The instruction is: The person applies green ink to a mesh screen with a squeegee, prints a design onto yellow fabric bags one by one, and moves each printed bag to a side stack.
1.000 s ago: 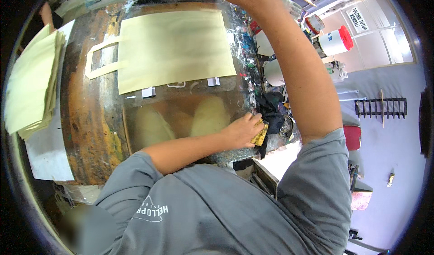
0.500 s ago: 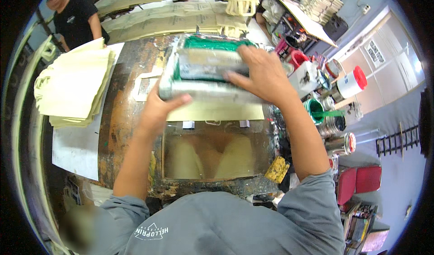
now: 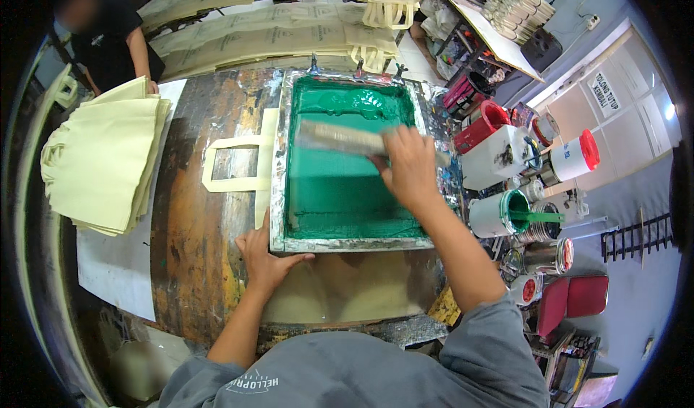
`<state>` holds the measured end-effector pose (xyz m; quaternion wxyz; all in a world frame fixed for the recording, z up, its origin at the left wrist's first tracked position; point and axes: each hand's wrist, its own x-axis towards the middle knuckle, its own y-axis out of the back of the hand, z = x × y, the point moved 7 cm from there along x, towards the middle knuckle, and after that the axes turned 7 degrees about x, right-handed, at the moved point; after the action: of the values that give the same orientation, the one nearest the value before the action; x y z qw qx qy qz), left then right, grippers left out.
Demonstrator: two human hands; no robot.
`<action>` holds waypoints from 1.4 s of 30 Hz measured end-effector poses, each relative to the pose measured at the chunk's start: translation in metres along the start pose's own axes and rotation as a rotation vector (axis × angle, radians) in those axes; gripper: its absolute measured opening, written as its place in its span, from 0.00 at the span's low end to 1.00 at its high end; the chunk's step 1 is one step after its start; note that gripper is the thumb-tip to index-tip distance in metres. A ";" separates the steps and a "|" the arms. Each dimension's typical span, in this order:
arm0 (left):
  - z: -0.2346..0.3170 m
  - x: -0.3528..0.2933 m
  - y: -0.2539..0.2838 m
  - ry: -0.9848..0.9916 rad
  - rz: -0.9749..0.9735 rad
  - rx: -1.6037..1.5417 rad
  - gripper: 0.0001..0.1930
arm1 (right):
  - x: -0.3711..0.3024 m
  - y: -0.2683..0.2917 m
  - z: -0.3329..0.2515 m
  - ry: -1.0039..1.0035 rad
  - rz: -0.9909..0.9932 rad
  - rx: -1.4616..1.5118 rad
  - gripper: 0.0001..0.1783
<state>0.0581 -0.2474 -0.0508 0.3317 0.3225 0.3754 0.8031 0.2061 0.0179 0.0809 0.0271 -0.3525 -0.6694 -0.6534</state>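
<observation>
A screen printing frame [image 3: 279,191] lies flat on the stained table, its mesh [image 3: 347,191] coated in green ink. Thick wet ink [image 3: 354,102] is pooled along the far end. My right hand [image 3: 410,164] is closed round a squeegee [image 3: 340,137], blurred by motion, held over the upper middle of the mesh. At the frame's near left corner my left hand [image 3: 264,258] grips the edge, thumb along the front side. From under the frame's left side a pale yellow fabric bag [image 3: 266,162] sticks out with its loop handle [image 3: 210,171]; the rest is hidden.
A stack of pale yellow bags [image 3: 101,155] lies on a white board [image 3: 119,263] at left, beside a person [image 3: 108,39]. Ink cans and tubs, including a green-ink pail [image 3: 495,214], crowd the right edge. Racks of printed bags [image 3: 275,32] stand beyond; a yellow sponge [image 3: 442,307] lies near right.
The frame has come down from a raised, tilted position to lie flat over the bag. My left hand has moved to its near corner, and the squeegee is now over the mesh.
</observation>
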 end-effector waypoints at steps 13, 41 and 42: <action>0.004 0.005 0.001 -0.064 -0.010 -0.034 0.71 | 0.139 -0.131 0.110 -0.011 -0.106 -0.284 0.31; 0.005 0.007 0.001 -0.085 0.025 -0.045 0.71 | 0.116 -0.088 0.083 0.067 -0.171 -0.115 0.30; 0.006 0.006 0.001 -0.102 0.035 -0.041 0.71 | 0.112 -0.094 0.086 0.057 -0.196 -0.138 0.32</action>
<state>0.0588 -0.2407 -0.0448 0.3427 0.3629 0.3359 0.7988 0.1109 0.1534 0.0437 -0.0424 -0.2675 -0.6529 -0.7074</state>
